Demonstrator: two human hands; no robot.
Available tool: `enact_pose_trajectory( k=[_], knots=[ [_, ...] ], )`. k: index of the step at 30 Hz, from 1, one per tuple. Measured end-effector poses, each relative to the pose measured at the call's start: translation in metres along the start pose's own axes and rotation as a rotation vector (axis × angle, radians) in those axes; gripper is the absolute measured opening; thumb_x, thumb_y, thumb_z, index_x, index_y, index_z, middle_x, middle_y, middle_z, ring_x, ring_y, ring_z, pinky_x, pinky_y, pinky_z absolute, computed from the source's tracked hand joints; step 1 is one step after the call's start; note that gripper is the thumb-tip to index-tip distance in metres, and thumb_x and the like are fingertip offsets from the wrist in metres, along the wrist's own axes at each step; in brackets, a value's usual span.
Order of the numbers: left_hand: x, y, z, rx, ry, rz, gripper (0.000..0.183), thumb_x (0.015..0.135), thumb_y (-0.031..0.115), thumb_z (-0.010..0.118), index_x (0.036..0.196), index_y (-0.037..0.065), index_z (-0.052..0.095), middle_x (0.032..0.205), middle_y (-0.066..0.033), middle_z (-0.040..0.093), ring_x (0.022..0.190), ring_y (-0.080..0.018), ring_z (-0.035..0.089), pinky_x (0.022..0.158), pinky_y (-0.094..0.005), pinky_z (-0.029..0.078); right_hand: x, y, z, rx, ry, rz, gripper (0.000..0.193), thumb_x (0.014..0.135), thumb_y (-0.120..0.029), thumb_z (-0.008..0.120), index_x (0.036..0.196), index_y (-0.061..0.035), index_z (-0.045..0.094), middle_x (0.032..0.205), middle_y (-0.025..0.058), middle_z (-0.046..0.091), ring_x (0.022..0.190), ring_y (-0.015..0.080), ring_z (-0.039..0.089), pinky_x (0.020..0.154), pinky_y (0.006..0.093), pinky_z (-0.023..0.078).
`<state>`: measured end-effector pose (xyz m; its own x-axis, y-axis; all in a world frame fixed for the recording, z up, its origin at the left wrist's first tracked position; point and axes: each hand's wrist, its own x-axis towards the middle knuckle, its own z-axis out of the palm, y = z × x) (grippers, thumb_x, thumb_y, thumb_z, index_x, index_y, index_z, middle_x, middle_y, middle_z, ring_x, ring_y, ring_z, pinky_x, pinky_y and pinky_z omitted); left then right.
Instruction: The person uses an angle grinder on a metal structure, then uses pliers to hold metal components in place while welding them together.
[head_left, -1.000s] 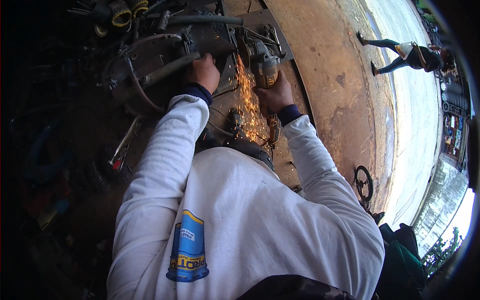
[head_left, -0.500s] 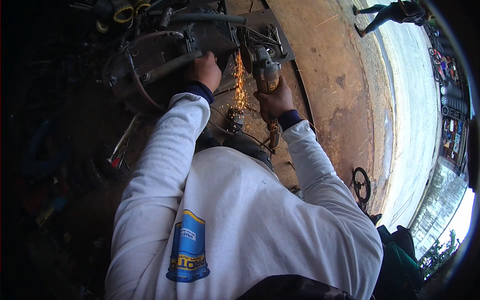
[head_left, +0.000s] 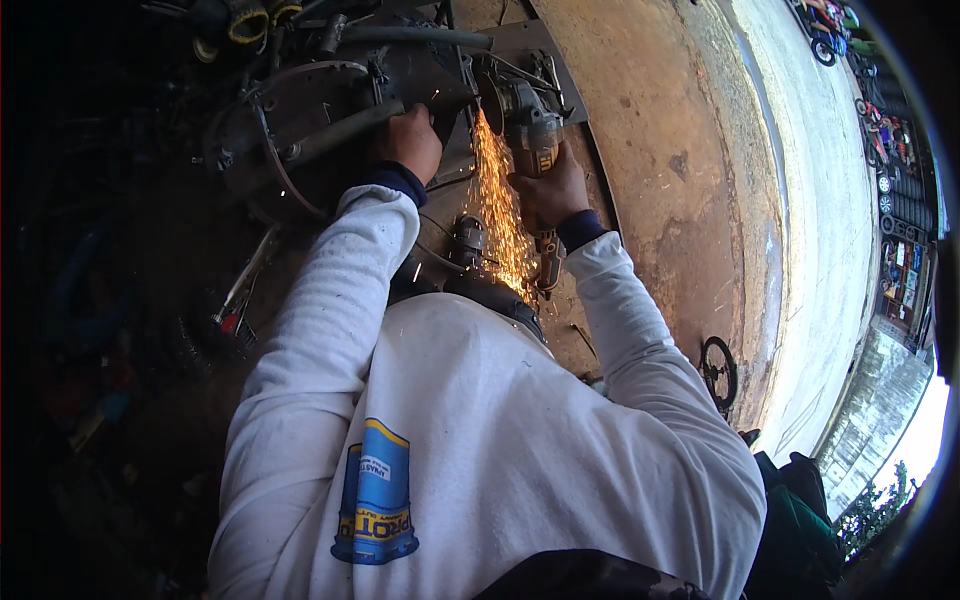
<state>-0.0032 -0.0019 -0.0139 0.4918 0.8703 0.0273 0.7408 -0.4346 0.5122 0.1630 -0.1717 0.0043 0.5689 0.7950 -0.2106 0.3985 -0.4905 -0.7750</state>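
Note:
My right hand is wrapped round the body of a yellow-and-black angle grinder. Its disc faces left and meets the end of a dark metal piece. From that contact a dense stream of orange sparks pours down toward my legs. My left hand is closed on the dark metal piece, beside the end of a grey pipe. The fingers are partly hidden, and shadow blurs the piece's outline.
A curved metal frame lies left of my left hand. Another pipe crosses beyond it on a dark metal plate. My boot stands beside the sparks. A small wheel is at right; motorcycles line the far side.
The spark stream has become thicker and longer, reaching nearer my body. The grinder has shifted slightly. My left hand stays put. The person walking at the upper right has left the view.

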Motion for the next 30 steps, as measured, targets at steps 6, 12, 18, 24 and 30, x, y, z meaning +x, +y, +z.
enact_pose_trajectory(
  k=[6,12,18,24,30],
  knots=[
    [0.0,0.0,-0.001,-0.002,-0.007,-0.001,0.017,0.091,0.02,0.056,0.087,0.005,0.061,0.078,-0.0256,0.065,0.078,-0.0457,0.064,0.067,-0.0536,0.051,-0.002,0.004,0.001,-0.05,0.001,0.017,0.07,0.063,-0.025,0.084,0.117,-0.0001,0.048,0.105,0.0243,0.066,0.1,0.0393,0.064,0.086,0.0434,0.051],
    [0.001,-0.002,0.002,-0.046,0.022,0.035,0.015,0.091,0.017,0.057,0.086,0.004,0.061,0.077,-0.0253,0.065,0.077,-0.0455,0.064,0.066,-0.0533,0.05,-0.009,0.0,-0.001,-0.048,-0.025,0.076,0.067,0.064,-0.026,0.083,0.117,-0.0013,0.049,0.105,0.0235,0.066,0.099,0.0386,0.065,0.086,0.0437,0.051],
    [0.002,-0.003,0.002,-0.023,0.023,0.04,0.015,0.091,0.017,0.057,0.086,0.004,0.06,0.077,-0.0247,0.065,0.076,-0.045,0.064,0.065,-0.0531,0.051,-0.012,0.002,-0.001,-0.043,-0.039,0.094,0.07,0.064,-0.025,0.083,0.12,-0.0019,0.048,0.106,0.0231,0.066,0.1,0.038,0.065,0.086,0.0434,0.051],
    [0.001,0.008,-0.011,0.03,-0.156,-0.089,0.019,0.092,0.018,0.049,0.099,0.007,0.064,0.095,-0.0233,0.067,0.093,-0.0438,0.064,0.08,-0.0514,0.052,-0.006,-0.006,-0.002,-0.023,-0.015,0.055,0.069,0.063,-0.022,0.084,0.118,0.0001,0.049,0.104,0.0223,0.066,0.098,0.0367,0.065,0.084,0.0425,0.052],
    [0.001,0.008,-0.012,0.015,-0.171,-0.088,0.02,0.093,0.019,0.049,0.1,0.007,0.063,0.096,-0.0235,0.067,0.094,-0.0435,0.064,0.08,-0.0517,0.052,-0.001,0.004,-0.001,0.089,-0.026,-0.002,0.068,0.064,-0.02,0.083,0.119,-0.0007,0.048,0.106,0.0228,0.066,0.099,0.0359,0.065,0.085,0.0418,0.052]
  ],
)
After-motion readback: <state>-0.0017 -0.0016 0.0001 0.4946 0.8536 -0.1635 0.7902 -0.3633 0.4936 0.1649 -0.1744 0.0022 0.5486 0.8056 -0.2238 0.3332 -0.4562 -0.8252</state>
